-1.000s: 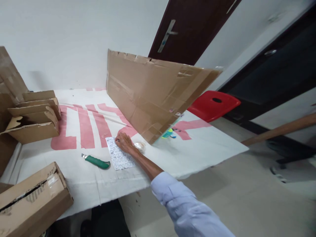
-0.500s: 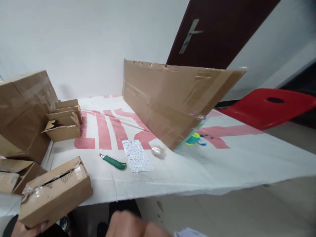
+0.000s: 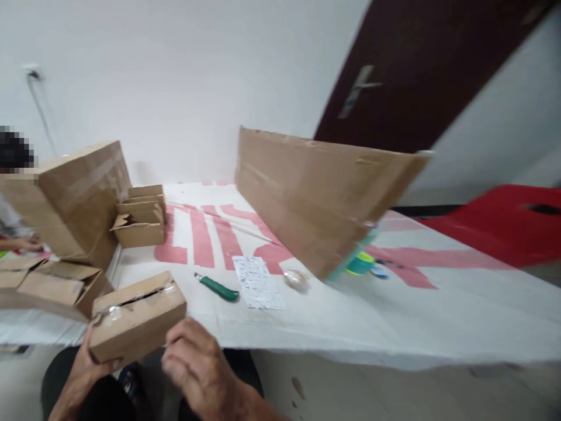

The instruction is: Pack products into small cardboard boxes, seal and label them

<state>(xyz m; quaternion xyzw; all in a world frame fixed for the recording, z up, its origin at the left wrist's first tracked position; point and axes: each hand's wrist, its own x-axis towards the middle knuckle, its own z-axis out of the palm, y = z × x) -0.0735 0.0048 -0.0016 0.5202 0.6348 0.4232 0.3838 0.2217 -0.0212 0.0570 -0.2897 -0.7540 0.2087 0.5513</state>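
A small cardboard box [image 3: 140,327] is tilted at the table's front edge, with a dark gap along its top seam and clear tape at both ends of it. My left hand [image 3: 90,356] grips it from below at its left end. Just off the box's lower right corner, my right hand [image 3: 197,362] is closed with curled fingers; whatever they may hold is hidden and slightly blurred. A green box cutter [image 3: 219,289] lies on the table beyond, blade end to the left. Beside it are a printed sheet [image 3: 258,282] and a roll of clear tape [image 3: 296,280].
Open cardboard boxes [image 3: 56,283] stand at left, below a large carton [image 3: 79,204]. Small open boxes [image 3: 140,228] sit behind. A big cardboard panel [image 3: 315,193] leans across the table, a teal-yellow roll [image 3: 360,264] by its base. Another person's hand [image 3: 28,242] shows far left.
My right hand has risen from the bottom edge to beside the box's right end. The view has shifted left, bringing another person into sight. My left hand still holds the box.
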